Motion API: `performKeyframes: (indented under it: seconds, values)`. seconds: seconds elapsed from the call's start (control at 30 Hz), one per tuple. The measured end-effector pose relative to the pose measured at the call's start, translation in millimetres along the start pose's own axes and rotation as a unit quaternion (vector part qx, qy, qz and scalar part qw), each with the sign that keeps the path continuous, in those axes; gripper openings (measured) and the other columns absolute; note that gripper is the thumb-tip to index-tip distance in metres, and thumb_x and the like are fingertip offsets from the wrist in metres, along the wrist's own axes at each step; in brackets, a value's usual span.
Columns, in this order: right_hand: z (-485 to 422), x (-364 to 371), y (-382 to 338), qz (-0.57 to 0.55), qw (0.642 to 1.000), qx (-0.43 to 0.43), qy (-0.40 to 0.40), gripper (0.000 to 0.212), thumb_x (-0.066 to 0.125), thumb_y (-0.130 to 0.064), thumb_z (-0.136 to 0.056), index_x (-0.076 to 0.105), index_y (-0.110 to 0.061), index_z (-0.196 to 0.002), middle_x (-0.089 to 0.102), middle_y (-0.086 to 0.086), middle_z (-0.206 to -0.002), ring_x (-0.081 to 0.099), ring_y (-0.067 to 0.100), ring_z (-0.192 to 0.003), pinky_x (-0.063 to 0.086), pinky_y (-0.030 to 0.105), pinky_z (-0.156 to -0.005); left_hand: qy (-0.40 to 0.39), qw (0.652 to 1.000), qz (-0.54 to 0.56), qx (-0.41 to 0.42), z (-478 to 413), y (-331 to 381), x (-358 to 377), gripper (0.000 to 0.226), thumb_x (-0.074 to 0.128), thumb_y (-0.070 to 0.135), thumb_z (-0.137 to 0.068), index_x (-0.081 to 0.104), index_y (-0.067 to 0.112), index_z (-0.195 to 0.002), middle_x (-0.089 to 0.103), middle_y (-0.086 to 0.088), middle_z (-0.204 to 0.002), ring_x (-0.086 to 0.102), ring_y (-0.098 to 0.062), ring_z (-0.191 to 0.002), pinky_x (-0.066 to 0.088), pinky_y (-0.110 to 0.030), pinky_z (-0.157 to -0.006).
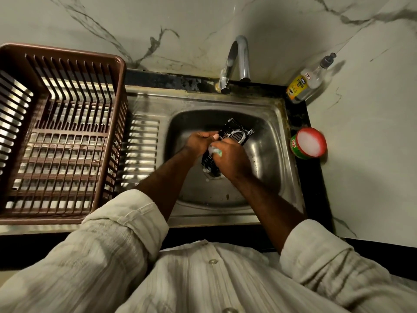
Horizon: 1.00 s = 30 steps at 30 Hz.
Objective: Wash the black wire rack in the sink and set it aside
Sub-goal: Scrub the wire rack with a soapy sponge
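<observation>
Just above the drain: soapy rack in both hands

Nearest the cam was a pale striped shirt (203, 279) w/ both sleeves rolled up; bare forearms reached fwd into the sink (266, 141). L hand (200, 141) gripped the black wire rack (225, 129) by its left edge, fingers curled round the wires. R hand (231, 162) had its fingers closed on a pale green scrub pad (215, 151), pressed against the rack's middle. Rack was held tilted inside the bowl, lower end just over the drain (213, 175), upper end toward the tap, w/ white suds across its far part. Both hands were blurred, so finer finger detail couldn't be told. A brown slatted basket (67, 49) sat left of the bowl, next to the ribbed drainboard. On the black tabletop (314, 181) right of the bowl stood a round red-and-green soap tub (309, 143) w/ white paste showing. Further back in the corner was a clear pump bottle (308, 83) w/ a yellow label. A chrome tap (239, 57) rose behind the sink, against a marble wall (112, 19).
</observation>
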State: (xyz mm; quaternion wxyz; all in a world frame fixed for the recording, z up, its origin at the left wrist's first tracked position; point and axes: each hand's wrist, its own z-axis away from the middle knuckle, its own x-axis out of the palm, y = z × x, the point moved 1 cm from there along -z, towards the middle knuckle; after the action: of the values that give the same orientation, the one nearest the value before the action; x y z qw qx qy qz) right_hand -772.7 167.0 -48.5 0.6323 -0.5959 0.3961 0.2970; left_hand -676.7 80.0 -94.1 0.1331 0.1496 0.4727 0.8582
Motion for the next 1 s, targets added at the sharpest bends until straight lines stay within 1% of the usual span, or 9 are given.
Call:
performKeyframes:
  seconds: [0.13, 0.27, 0.4, 0.5, 0.6, 0.7, 0.8, 0.87, 1.0]
  values:
    - [22.4, -12.4, 19.4, -0.005, 1.000, -0.030, -0.002, 0.023, 0.065, -0.019, -0.091, 0.075, -0.018, -0.112, 0.063, 0.005, -0.102, 0.062, 0.021, -0.089, 0.050, 0.031, -0.074, 0.007, 1.000, -0.011, 0.017, 3.6, -4.5, 3.3, 0.030, 0.057, 0.006, -0.100, 0.063, -0.002, -0.128, 0.073, 0.013, -0.074, 0.067, 0.006, -0.065, 0.051, -0.010, -0.064]
    - [28.9, -26.0, 40.6, -0.011, 0.999, -0.039, 0.013, 0.031, 0.067, -0.003, -0.084, 0.072, -0.012, -0.112, 0.062, 0.007, -0.106, 0.059, 0.017, -0.094, 0.049, 0.024, -0.082, 0.025, 0.998, -0.039, 0.053, 4.5, -1.3, 7.2, 0.032, 0.053, -0.001, -0.100, 0.057, -0.012, -0.129, 0.068, 0.006, -0.086, 0.062, 0.014, -0.061, 0.045, -0.004, -0.063]
    - [10.3, -43.3, 56.6, -0.006, 0.998, -0.002, 0.064, 0.028, 0.064, -0.001, -0.086, 0.071, -0.013, -0.111, 0.065, 0.008, -0.107, 0.057, 0.010, -0.094, 0.044, 0.008, -0.081, 0.005, 0.998, -0.036, 0.042, 3.3, -1.5, 6.4, 0.034, 0.049, -0.004, -0.101, 0.050, -0.017, -0.132, 0.068, 0.022, -0.063, 0.061, 0.014, -0.058, 0.046, -0.005, -0.061]
    - [-12.1, -56.2, 70.7, 0.002, 0.991, 0.050, 0.122, 0.024, 0.066, -0.006, -0.089, 0.070, -0.010, -0.112, 0.068, 0.013, -0.107, 0.060, 0.017, -0.096, 0.053, 0.026, -0.082, 0.015, 0.997, -0.054, 0.046, 4.2, -0.9, 7.0, 0.033, 0.050, -0.004, -0.101, 0.052, -0.018, -0.131, 0.071, 0.004, -0.087, 0.061, 0.013, -0.057, 0.047, -0.005, -0.060]
    - [-28.7, -63.4, 74.2, -0.003, 0.983, 0.094, 0.160, 0.021, 0.069, -0.010, -0.089, 0.071, -0.009, -0.109, 0.069, 0.013, -0.104, 0.065, 0.022, -0.093, 0.053, 0.028, -0.077, 0.013, 0.997, -0.041, 0.064, 4.2, -2.0, 6.3, 0.033, 0.053, -0.001, -0.100, 0.054, -0.016, -0.130, 0.060, -0.008, -0.113, 0.061, 0.018, -0.062, 0.046, -0.003, -0.064]
    - [-29.6, -54.4, 60.9, -0.009, 0.989, 0.075, 0.125, 0.021, 0.072, -0.013, -0.088, 0.071, -0.008, -0.108, 0.068, 0.012, -0.101, 0.064, 0.021, -0.087, 0.054, 0.028, -0.069, 0.004, 0.997, -0.044, 0.062, 1.8, -4.9, 2.5, 0.032, 0.052, -0.001, -0.101, 0.055, -0.015, -0.129, 0.065, -0.004, -0.108, 0.063, 0.015, -0.065, 0.047, -0.005, -0.066]
    - [-21.2, -37.3, 39.3, -0.010, 0.998, 0.025, 0.053, 0.026, 0.071, -0.015, -0.086, 0.073, -0.009, -0.111, 0.068, 0.012, -0.103, 0.064, 0.021, -0.086, 0.055, 0.031, -0.070, -0.001, 0.996, -0.065, 0.069, -0.4, -8.6, 0.6, 0.031, 0.051, -0.004, -0.100, 0.054, -0.017, -0.127, 0.075, 0.012, -0.087, 0.066, 0.011, -0.070, 0.050, -0.008, -0.070]
    - [-19.8, -30.5, 30.2, -0.017, 0.999, -0.004, 0.044, 0.027, 0.069, -0.014, -0.087, 0.073, -0.007, -0.113, 0.069, 0.013, -0.106, 0.067, 0.024, -0.090, 0.058, 0.036, -0.078, 0.006, 0.994, -0.071, 0.079, 2.4, -6.8, -0.4, 0.030, 0.052, -0.005, -0.100, 0.055, -0.017, -0.127, 0.071, -0.001, -0.099, 0.066, 0.012, -0.069, 0.049, -0.007, -0.070]
    - [-36.2, -29.4, 22.8, 0.009, 0.999, -0.006, 0.053, 0.032, 0.059, -0.009, -0.090, 0.070, -0.006, -0.120, 0.064, 0.013, -0.115, 0.063, 0.024, -0.103, 0.052, 0.030, -0.088, -0.014, 0.993, -0.071, 0.097, 2.4, -7.7, 0.0, 0.032, 0.052, 0.000, -0.101, 0.057, -0.011, -0.130, 0.065, -0.016, -0.115, 0.067, 0.009, -0.071, 0.050, -0.008, -0.070]
